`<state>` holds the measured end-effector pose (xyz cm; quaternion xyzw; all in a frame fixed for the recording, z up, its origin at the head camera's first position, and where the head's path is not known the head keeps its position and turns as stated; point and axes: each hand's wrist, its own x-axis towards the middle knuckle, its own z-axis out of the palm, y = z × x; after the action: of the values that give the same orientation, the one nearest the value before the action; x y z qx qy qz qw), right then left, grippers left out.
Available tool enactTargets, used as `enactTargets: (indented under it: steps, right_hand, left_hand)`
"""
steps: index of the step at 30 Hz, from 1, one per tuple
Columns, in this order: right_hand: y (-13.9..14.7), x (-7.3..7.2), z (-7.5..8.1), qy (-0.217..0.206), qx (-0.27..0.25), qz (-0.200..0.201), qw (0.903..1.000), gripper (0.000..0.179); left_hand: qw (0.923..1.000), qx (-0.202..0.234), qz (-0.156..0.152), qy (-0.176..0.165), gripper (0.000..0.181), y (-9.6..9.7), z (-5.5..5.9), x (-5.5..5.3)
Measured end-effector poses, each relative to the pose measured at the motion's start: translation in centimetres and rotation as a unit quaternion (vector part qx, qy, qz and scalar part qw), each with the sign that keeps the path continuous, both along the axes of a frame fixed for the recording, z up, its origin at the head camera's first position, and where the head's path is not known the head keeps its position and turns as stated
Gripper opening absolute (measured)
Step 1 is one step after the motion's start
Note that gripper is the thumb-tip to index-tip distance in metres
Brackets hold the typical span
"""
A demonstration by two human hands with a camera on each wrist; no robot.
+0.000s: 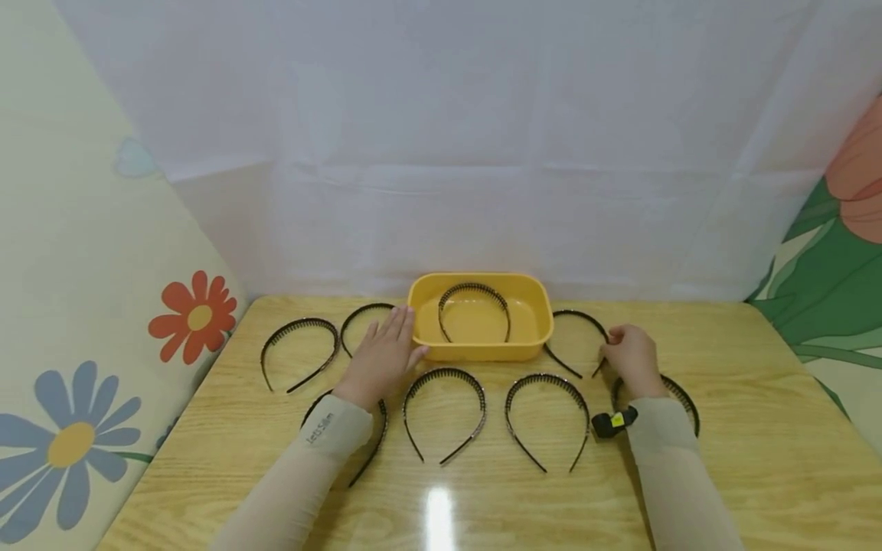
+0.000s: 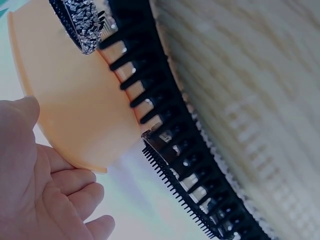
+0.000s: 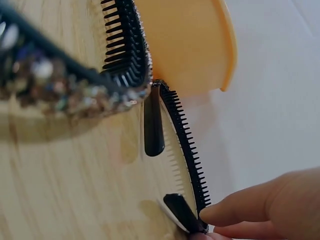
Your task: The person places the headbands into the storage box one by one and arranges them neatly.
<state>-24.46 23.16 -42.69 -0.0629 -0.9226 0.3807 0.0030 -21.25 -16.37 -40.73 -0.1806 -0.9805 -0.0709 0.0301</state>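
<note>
A yellow plastic bin (image 1: pixel 482 352) stands at the back of the table with one black toothed headband (image 1: pixel 474 288) inside. My left hand (image 1: pixel 382 360) rests against the bin's left end, fingers extended along its wall and thumb near the front corner. In the left wrist view, the left hand (image 2: pixel 45 180) touches the bin's rim (image 2: pixel 47 137). To the right of the bin, my right hand (image 1: pixel 630 360) pinches one side of a headband (image 1: pixel 579 314) that lies on the table. In the right wrist view, the thumb and fingers (image 3: pixel 245 207) grip this headband (image 3: pixel 187 145) near one tip.
More headbands, some with glittery outer faces, lie on the wooden table (image 1: pixel 482 505): one at far left (image 1: pixel 299 321), one behind my left hand (image 1: pixel 358 310), two in front of the bin (image 1: pixel 444 373) and others under my wrists. A white cloth (image 1: pixel 441 153) hangs behind.
</note>
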Motion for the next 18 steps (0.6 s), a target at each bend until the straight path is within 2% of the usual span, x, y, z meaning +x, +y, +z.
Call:
enactTargets:
  steps: [9, 18]
  right_hand:
    - [0.03, 0.05, 0.07, -0.014, -0.005, 0.01, 0.9998, 0.046]
    - [0.13, 0.19, -0.11, 0.0, -0.032, -0.022, 0.9993, 0.044]
  left_hand:
    - [1.0, -0.001, 0.005, -0.007, 0.073, -0.01, 0.11, 0.1]
    - [0.9998, 0.0, 0.01, -0.016, 0.074, 0.26, 0.5, 0.12]
